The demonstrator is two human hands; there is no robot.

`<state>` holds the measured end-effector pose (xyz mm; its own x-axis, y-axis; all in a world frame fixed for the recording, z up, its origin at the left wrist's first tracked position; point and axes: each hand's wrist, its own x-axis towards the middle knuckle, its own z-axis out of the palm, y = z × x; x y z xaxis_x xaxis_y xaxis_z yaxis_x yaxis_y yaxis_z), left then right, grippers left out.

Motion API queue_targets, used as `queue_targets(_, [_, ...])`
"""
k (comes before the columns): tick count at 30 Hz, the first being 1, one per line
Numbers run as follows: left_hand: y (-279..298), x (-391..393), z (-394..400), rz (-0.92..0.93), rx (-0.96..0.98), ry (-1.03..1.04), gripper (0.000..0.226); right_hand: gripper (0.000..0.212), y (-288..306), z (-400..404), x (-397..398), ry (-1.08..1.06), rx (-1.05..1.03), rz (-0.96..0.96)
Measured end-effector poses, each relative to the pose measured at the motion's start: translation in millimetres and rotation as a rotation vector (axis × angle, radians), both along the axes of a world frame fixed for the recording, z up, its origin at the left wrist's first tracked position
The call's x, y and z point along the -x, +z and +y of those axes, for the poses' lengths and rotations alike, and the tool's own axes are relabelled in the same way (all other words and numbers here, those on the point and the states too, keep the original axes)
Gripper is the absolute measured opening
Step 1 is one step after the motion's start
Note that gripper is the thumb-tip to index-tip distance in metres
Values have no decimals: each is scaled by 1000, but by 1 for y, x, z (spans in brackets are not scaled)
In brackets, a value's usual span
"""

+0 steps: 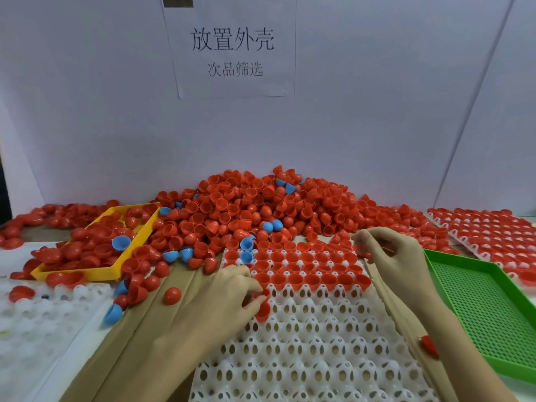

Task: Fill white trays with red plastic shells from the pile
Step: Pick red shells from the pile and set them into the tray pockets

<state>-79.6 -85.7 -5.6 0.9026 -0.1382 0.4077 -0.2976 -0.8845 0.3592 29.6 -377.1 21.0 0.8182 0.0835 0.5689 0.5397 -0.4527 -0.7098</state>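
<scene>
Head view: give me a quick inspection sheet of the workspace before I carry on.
Surface: table with brown strips beside the tray.
Job's things: white tray, far rows filled with red shells, near rows empty; big shell pile behind it; filled tray at far right.
Clutter: blue shells mixed into the pile; yellow tray holding shells; green tray with one red shell on its near edge.
Grippers: left hand holds red shells at the tray's fill line; right hand pinches something small, unclear what.
Cables: nothing seen.
Surroundings: white wall with paper sign.
</scene>
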Motion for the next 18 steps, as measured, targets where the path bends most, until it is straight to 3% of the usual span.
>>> queue_targets(10, [11,-5,42,7,-78,247,24,13,-14,-8,-18,-78,193,65])
queue_targets(15, [0,-8,56,88,-174,364,26,35,-14,-18,-56,-203,473,120])
queue_targets(18, [-2,-8,56,122,-197,382,23,49,-16,-25,-76,-155,651,194])
